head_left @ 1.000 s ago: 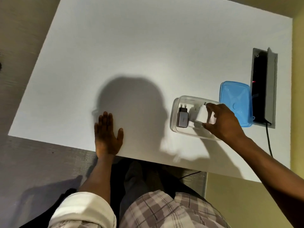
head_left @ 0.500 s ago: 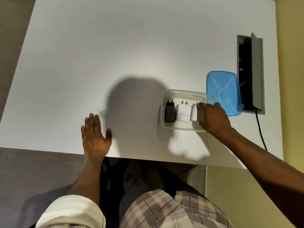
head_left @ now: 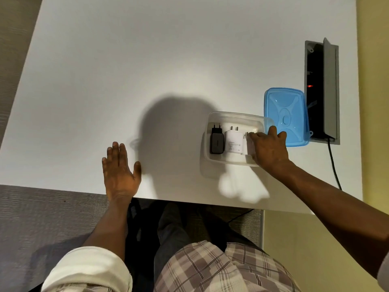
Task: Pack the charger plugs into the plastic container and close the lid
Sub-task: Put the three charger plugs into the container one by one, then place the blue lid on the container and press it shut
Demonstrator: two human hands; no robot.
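Clear plastic container (head_left: 212,163), lidless, black charger (head_left: 216,142) beside white charger (head_left: 233,143).

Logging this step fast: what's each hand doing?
Left hand: open, flat on table.
Right hand: on a white charger in the container; grip unclear.

At right of centre, a clear plastic container (head_left: 235,120) on the white table (head_left: 147,60) holds a black charger (head_left: 216,142) and a white charger (head_left: 233,142). The right hand (head_left: 269,148) covers a third plug (head_left: 246,146). The left hand (head_left: 120,173) lies flat. The blue lid (head_left: 285,116) sits beside the container.
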